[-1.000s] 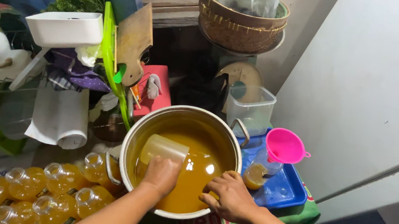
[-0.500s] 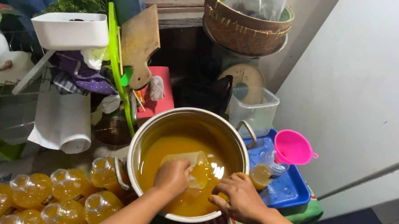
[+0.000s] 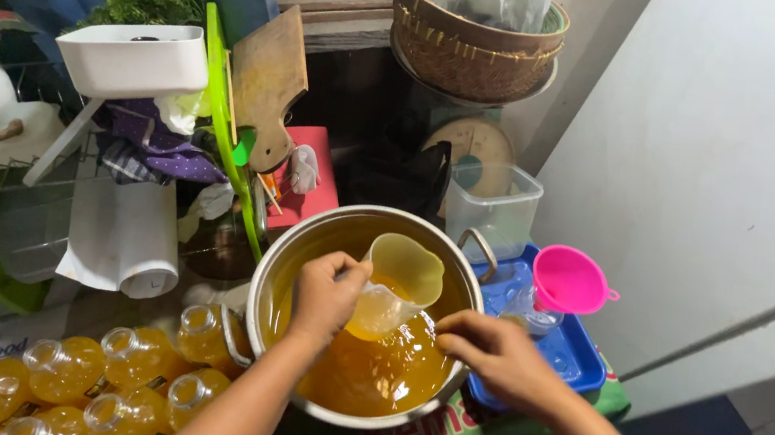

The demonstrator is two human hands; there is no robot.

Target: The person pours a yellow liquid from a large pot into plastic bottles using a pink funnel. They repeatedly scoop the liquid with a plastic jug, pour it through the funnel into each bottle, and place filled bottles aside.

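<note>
A large metal pot [image 3: 292,253] holds orange-yellow liquid. My left hand [image 3: 326,292] grips the handle of a clear plastic jug [image 3: 395,284], lifted above the liquid with some of it inside. My right hand [image 3: 488,353] rests on the pot's right rim, fingers curled on the edge. Right of the pot, a pink funnel [image 3: 568,278] and a small clear bottle [image 3: 530,311] stand in a blue tray [image 3: 580,356].
Several filled plastic bottles [image 3: 72,375] lie at lower left beside the pot. Behind it are a red box [image 3: 312,182], a wooden cutting board [image 3: 267,80], a green board, a clear container [image 3: 492,210] and woven baskets [image 3: 478,43]. A white wall stands on the right.
My left hand dipped the jug into the liquid and has lifted it up, partly filled. My right hand stayed on the rim.
</note>
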